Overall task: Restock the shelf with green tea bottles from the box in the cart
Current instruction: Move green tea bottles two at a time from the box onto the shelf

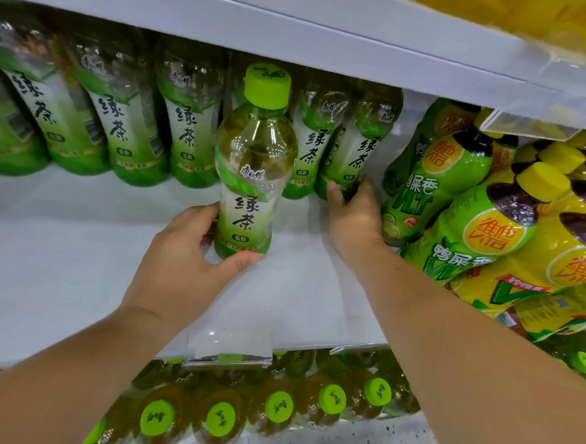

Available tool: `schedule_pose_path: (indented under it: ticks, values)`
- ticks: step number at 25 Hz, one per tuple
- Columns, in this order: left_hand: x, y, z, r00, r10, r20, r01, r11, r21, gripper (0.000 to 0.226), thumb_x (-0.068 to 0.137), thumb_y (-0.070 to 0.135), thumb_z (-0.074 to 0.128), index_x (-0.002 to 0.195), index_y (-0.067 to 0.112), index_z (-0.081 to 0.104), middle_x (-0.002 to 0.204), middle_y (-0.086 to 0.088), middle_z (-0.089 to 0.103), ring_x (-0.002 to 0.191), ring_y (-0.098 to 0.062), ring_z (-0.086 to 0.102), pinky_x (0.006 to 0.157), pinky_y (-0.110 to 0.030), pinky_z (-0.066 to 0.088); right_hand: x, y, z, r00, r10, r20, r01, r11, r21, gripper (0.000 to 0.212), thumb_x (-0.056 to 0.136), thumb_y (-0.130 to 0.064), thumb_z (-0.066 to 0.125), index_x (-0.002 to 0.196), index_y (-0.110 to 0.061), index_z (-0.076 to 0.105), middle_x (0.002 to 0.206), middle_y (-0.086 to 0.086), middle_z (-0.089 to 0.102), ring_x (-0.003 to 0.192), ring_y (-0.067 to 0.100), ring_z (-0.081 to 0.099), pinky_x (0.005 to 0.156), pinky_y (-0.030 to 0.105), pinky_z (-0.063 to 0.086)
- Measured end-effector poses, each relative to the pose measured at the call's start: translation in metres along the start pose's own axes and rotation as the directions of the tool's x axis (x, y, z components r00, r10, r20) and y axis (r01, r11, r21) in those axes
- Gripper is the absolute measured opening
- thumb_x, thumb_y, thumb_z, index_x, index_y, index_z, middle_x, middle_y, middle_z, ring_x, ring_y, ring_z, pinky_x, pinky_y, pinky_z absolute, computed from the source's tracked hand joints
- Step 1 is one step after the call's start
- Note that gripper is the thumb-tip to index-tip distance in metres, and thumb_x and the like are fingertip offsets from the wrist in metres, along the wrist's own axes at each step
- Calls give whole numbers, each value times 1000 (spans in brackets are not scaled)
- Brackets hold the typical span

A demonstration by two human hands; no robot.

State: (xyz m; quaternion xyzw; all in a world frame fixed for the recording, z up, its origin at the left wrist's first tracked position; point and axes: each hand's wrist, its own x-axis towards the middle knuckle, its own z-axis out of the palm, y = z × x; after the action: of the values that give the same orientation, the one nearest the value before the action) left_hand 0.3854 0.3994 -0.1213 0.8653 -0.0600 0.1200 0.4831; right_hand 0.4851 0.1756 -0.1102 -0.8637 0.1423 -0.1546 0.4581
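A green tea bottle (253, 171) with a lime cap stands upright on the white shelf (76, 260), in front of the back row. My left hand (193, 253) grips its base, thumb in front and fingers behind. My right hand (352, 215) reaches deeper and holds the bottom of the rightmost green tea bottle (358, 147) in the back row, fingers wrapped round its right side. Several more green tea bottles (126, 125) line the back of the shelf to the left.
Yellow-capped lemon tea bottles (484, 213) crowd the right side of the same shelf, touching my right forearm's side. The upper shelf board (296, 33) hangs low overhead. Green-capped bottles (278, 406) fill the shelf below. Bare shelf surface spreads at the front left.
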Motion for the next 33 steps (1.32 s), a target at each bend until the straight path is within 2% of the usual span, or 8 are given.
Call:
schedule_pose_path:
  ticks: [4, 6, 8, 11, 20, 27, 30, 33]
  values:
    - [3, -4, 0, 1000, -1, 15, 1, 1000, -24, 66, 72, 61, 75, 130, 33, 59, 113, 14, 63, 102, -1, 60, 90, -21, 50, -37, -11, -8, 998, 48, -40, -35, 958, 284, 22, 101, -22, 55, 118, -9, 53, 81, -9, 59, 74, 0, 60, 60, 5, 41]
    - [3, 0, -1, 999, -15, 30, 16, 1000, -22, 67, 71, 64, 70, 130, 35, 57, 113, 16, 61, 101, 0, 58, 89, -23, 51, -66, -18, -12, 1000, 2, 17, -8, 940, 341, 17, 101, -17, 54, 117, -12, 57, 88, -15, 61, 77, -12, 59, 69, 2, 42]
    - [1, 3, -3, 999, -34, 25, 34, 999, 0, 65, 73, 61, 73, 130, 34, 56, 112, 16, 58, 98, -2, 57, 87, -25, 51, -94, -28, -11, 987, -46, 151, -19, 914, 405, 20, 99, -11, 56, 114, -18, 67, 99, -15, 68, 93, -3, 63, 87, 15, 49]
    - [-6, 9, -8, 999, -50, 15, 50, 998, 33, 60, 78, 51, 77, 130, 28, 56, 109, 15, 53, 94, -1, 51, 82, -22, 46, -129, -40, -7, 919, -173, 354, -48, 843, 536, 38, 93, 4, 57, 102, -30, 72, 98, -17, 76, 98, 3, 69, 80, 15, 52]
    - [-25, -5, -70, 988, -150, 27, 146, 983, 108, 54, 85, 45, 72, 132, 26, 53, 122, 6, 56, 108, -12, 55, 85, -33, 49, -155, -75, 44, 893, -212, 397, 12, 893, 451, 39, 80, 1, 77, 114, -18, 74, 103, -11, 77, 98, 8, 72, 86, 20, 55]
    - [-30, -37, -149, 949, -301, -91, 310, 944, 112, 50, 86, 32, 75, 129, 27, 49, 118, 4, 61, 107, -18, 58, 85, -39, 51, -182, -129, 121, 812, -354, 463, 136, 888, 440, 40, 81, -7, 76, 108, -35, 74, 100, -20, 75, 96, 2, 71, 87, 18, 54]
    - [-27, -51, -172, 926, -337, -169, 361, 921, 143, 49, 86, 36, 73, 129, 25, 51, 117, 0, 59, 108, -20, 57, 89, -40, 50, -188, -146, 152, 795, -389, 466, 173, 881, 440, 36, 83, -8, 75, 115, -24, 74, 105, -16, 76, 99, 3, 70, 93, 28, 55]
    - [-22, -61, -180, 883, -394, -256, 445, 876, 186, 47, 91, 36, 67, 131, 19, 51, 122, -7, 51, 116, -26, 51, 97, -39, 43, -190, -159, 175, 798, -387, 463, 146, 868, 474, 35, 84, -3, 73, 118, -13, 73, 105, -13, 76, 100, 3, 70, 92, 24, 54]
